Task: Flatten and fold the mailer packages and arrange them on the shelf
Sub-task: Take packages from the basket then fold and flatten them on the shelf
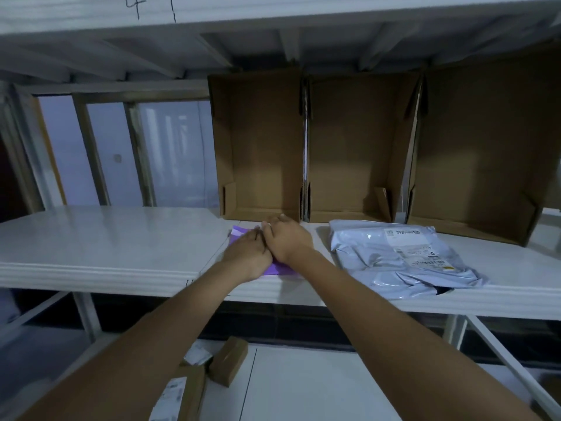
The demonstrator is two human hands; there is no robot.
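Note:
A purple mailer lies flat on the white shelf, mostly hidden under both hands. My left hand rests palm down on its left part. My right hand lies palm down beside it, touching the left hand, with its fingers reaching toward the front edge of a cardboard box. Only a purple corner at the far left and a strip near the shelf's front edge show. A grey plastic mailer with a white shipping label lies wrinkled on the shelf to the right, apart from both hands.
Three open cardboard boxes stand side by side at the back of the shelf. A lower shelf holds small brown parcels at the lower left. Another shelf board hangs overhead.

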